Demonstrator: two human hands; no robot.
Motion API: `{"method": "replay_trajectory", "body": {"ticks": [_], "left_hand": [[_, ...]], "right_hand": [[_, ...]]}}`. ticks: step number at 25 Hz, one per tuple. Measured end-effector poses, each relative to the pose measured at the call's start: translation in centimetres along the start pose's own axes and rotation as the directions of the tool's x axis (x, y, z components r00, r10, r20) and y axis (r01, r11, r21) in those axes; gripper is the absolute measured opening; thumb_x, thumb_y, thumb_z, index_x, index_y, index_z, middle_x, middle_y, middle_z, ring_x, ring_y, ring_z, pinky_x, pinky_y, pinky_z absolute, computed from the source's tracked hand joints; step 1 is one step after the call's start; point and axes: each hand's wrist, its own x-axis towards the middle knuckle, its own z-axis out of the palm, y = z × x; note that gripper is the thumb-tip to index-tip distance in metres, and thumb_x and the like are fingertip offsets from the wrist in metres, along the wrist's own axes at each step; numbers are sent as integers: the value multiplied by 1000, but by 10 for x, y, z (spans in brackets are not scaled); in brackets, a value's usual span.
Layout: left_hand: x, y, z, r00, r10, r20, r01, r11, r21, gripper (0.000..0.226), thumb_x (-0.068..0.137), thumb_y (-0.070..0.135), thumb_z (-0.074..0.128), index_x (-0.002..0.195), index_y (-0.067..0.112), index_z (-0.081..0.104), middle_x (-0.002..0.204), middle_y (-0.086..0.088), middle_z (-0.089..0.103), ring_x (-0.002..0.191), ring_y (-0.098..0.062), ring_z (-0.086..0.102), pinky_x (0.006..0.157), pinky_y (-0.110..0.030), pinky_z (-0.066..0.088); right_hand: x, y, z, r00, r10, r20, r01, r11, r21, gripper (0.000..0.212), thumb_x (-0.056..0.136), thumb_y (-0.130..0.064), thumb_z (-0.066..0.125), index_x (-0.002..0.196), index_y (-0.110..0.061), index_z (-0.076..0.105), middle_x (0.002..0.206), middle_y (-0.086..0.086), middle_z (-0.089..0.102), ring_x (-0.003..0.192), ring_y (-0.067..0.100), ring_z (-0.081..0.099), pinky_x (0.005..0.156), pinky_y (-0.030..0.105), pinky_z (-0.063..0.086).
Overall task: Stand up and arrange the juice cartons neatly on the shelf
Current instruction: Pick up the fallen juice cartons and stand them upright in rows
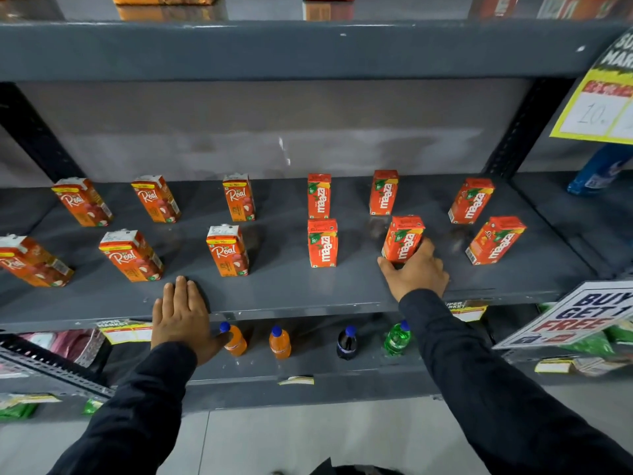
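Observation:
Several orange juice cartons stand in two rows on a grey metal shelf (281,296). "Real" cartons fill the left half, for example the front one (227,250). "Maaza" cartons fill the right half, such as the front middle one (322,243). My right hand (416,270) grips the base of an upright Maaza carton (404,238) in the front row. My left hand (181,311) lies flat and empty on the shelf's front edge, in front of the Real cartons.
Below the front edge, small soda bottles (279,342) stand on a lower shelf. A "Buy Get Free" sign (575,313) and a yellow price sign (596,108) hang at the right. An upper shelf (274,46) overhangs. Slotted posts frame both sides.

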Motion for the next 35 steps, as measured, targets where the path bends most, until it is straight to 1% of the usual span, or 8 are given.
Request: {"method": "replay_trajectory", "body": {"ticks": [8, 11, 16, 19, 23, 28, 32, 35], "left_hand": [[-1, -1, 0, 1000, 5, 7, -5, 1000, 23, 126, 68, 76, 59, 148, 1, -3, 159, -17, -2, 146, -35, -2, 119, -47, 9], [-1, -1, 0, 1000, 11, 13, -11, 999, 36, 121, 72, 71, 59, 148, 1, -4, 159, -17, -3, 146, -35, -4, 120, -48, 9], [-1, 1, -3, 999, 4, 45, -6, 999, 41, 121, 73, 71, 59, 148, 2, -7, 159, -16, -7, 146, -35, -6, 120, -48, 6], [1, 2, -3, 998, -13, 53, 12, 999, 30, 126, 68, 76, 58, 148, 3, -7, 159, -15, -8, 146, -35, -7, 120, -47, 5], [1, 3, -7, 995, -40, 92, 37, 999, 36, 131, 64, 79, 58, 148, 4, -10, 159, -14, -11, 146, -33, -10, 119, -46, 2], [3, 3, -9, 990, -60, 125, 55, 998, 43, 136, 60, 83, 58, 148, 5, -11, 159, -13, -11, 146, -32, -10, 119, -46, 1], [4, 4, -9, 991, -51, 121, 46, 998, 40, 138, 57, 84, 60, 148, 5, -10, 159, -12, -11, 146, -32, -10, 119, -45, 1], [6, 5, -13, 994, -42, 105, 39, 999, 33, 136, 59, 81, 61, 148, 5, -10, 159, -12, -11, 146, -32, -10, 120, -45, 2]], "right_hand": [[-3, -2, -2, 1000, -16, 19, 16, 1000, -9, 108, 55, -64, 75, 138, -15, 27, 131, 12, 57, 121, 36, 51, 102, 53, 36], [-8, -2, -10, 996, -22, -82, 46, 953, 298, 116, 51, -65, 74, 144, -16, 24, 131, 7, 54, 121, 28, 51, 104, 54, 37], [39, -37, -60, 914, -217, -342, 379, 756, 534, 52, 84, -38, 57, 125, -6, 51, 118, 8, 56, 106, 24, 56, 97, 37, 45], [102, -83, -83, 898, -440, 5, 419, 858, 296, 41, 85, -21, 58, 126, -13, 54, 123, 9, 61, 110, 27, 60, 98, 35, 47], [136, -112, -53, 797, -272, 539, 242, 962, 127, 47, 95, -18, 49, 142, -12, 40, 146, 9, 44, 134, 29, 41, 85, 11, 41], [157, -105, -41, 772, -346, 533, 485, 863, -143, 41, 92, -42, 47, 120, -16, 61, 131, 11, 59, 117, 33, 54, 93, 31, 38], [162, -96, -53, 674, -443, 591, 674, 697, -246, 34, 93, -34, 48, 122, -21, 61, 131, 12, 59, 118, 37, 52, 100, 37, 39], [160, -91, -65, 684, -462, 564, 666, 711, -226, 32, 94, -29, 48, 122, -22, 62, 131, 11, 59, 116, 36, 53, 95, 33, 38]]}}
